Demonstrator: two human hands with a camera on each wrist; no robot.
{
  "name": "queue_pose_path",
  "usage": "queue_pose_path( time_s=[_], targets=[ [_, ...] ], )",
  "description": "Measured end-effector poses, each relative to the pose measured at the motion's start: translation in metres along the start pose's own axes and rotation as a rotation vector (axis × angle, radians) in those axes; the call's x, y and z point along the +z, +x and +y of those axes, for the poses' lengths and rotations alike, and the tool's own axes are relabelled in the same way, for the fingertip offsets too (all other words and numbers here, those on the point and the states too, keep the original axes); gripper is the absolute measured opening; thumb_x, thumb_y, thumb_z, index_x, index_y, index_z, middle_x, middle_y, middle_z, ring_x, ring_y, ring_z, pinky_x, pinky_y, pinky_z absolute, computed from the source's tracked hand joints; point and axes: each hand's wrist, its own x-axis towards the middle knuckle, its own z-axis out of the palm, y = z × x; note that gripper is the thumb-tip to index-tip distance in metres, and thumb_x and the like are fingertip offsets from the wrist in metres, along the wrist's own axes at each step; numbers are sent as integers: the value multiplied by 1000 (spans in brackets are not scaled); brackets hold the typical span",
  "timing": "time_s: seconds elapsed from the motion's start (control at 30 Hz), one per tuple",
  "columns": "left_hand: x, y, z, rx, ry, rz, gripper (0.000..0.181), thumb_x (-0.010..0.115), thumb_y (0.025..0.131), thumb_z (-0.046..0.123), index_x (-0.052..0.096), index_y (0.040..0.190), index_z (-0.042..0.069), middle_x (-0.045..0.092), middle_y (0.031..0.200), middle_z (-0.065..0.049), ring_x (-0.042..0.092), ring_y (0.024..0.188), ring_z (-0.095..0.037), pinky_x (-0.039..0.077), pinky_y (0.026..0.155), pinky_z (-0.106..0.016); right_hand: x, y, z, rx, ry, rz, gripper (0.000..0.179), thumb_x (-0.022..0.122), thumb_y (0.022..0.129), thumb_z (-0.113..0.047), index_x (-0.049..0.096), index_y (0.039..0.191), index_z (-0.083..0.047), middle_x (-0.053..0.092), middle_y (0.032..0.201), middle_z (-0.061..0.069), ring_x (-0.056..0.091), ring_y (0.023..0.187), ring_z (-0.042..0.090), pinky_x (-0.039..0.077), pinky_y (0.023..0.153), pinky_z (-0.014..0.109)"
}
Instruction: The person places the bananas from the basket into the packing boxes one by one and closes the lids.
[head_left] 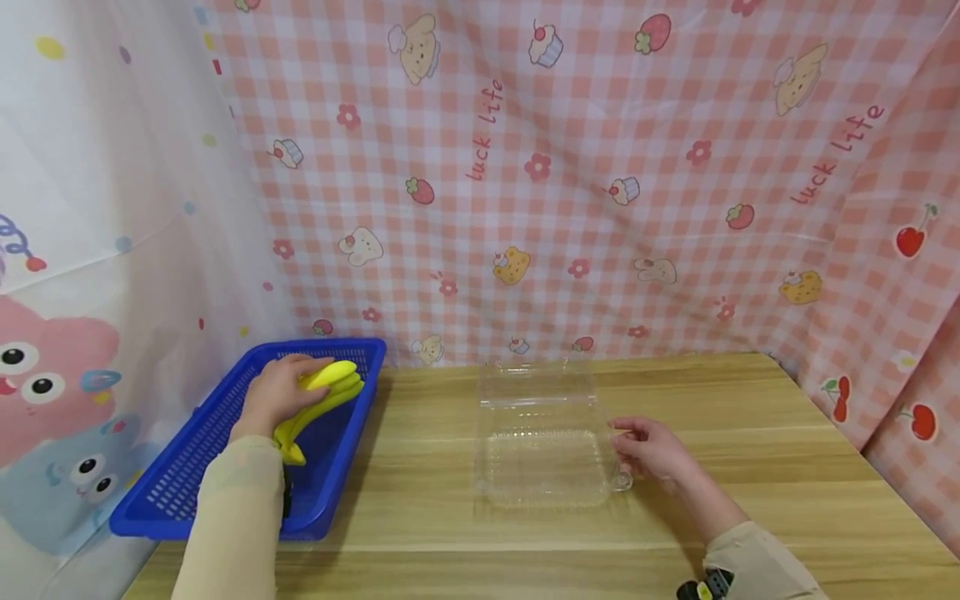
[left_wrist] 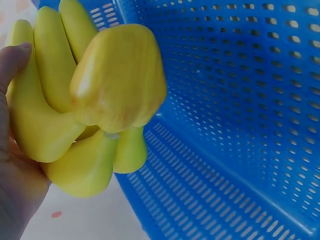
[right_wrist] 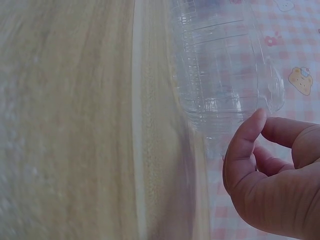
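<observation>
A bunch of yellow bananas is gripped by my left hand above the floor of a blue basket. In the left wrist view the bananas point several ways from their joined stem, with the thumb lying along one of them. The thick blunt end of the bunch faces that camera. A clear plastic clamshell box stands on the table with its lid laid back. At the box's right edge is my right hand, its thumb and forefinger pinching the rim. The box shows beyond the fingertips in the right wrist view.
A wooden table carries both basket and box. Behind it hangs a pink checked cloth, and a white patterned cloth hangs at the left, close to the basket.
</observation>
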Motion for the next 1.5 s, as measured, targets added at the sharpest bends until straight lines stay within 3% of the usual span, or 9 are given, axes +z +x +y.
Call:
queue_pose_path(
  time_s=[0.67, 0.9, 1.13, 1.5],
  targets=[
    [-19, -2, 15, 91, 99, 46, 55, 70, 90, 31, 57, 141, 14, 51, 139, -25, 44, 119, -52, 32, 98, -69, 1, 1, 0, -5, 50, -17, 44, 51, 98, 5, 33, 135, 22, 48, 80, 2, 51, 65, 9, 50, 56, 19],
    [-28, -2, 19, 161, 113, 122, 53, 71, 90, 30, 60, 138, 14, 55, 134, -26, 49, 116, -51, 36, 95, -69, 0, 1, 1, -17, 39, -21, 47, 52, 98, 3, 31, 136, 23, 49, 79, 2, 52, 63, 9, 49, 55, 20],
    [-37, -2, 23, 174, 82, 149, 53, 72, 89, 27, 60, 138, 13, 54, 135, -26, 49, 116, -51, 38, 93, -69, 2, 1, 0, -15, 30, -24, 47, 51, 98, 3, 32, 136, 22, 49, 79, 2, 52, 63, 9, 49, 55, 20],
    [-40, 3, 47, 324, 82, 242, 49, 76, 86, 22, 65, 133, 13, 60, 130, -20, 54, 110, -44, 43, 91, -60, 0, 0, 0, -6, 34, -18, 45, 51, 98, 4, 32, 135, 23, 49, 79, 1, 51, 64, 9, 49, 55, 20]
  ],
)
